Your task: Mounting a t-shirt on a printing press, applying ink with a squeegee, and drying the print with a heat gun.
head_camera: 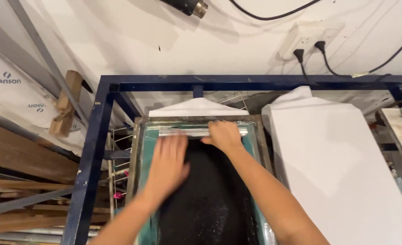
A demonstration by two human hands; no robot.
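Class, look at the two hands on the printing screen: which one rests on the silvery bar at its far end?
The right hand: it rests on the silvery bar, while the blurred left hand lies over the black ink area.

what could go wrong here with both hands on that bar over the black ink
1. The left hand is blurred and lies over the black ink; it may smear ink.
2. Only the right hand looks set on the metal bar, so pressure may be uneven.
3. The white board lies close beside the screen frame; stray ink might mark it.

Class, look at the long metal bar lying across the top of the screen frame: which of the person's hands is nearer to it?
Right. The right hand rests on the metal bar; the left hand is blurred, just below it over the black ink area.
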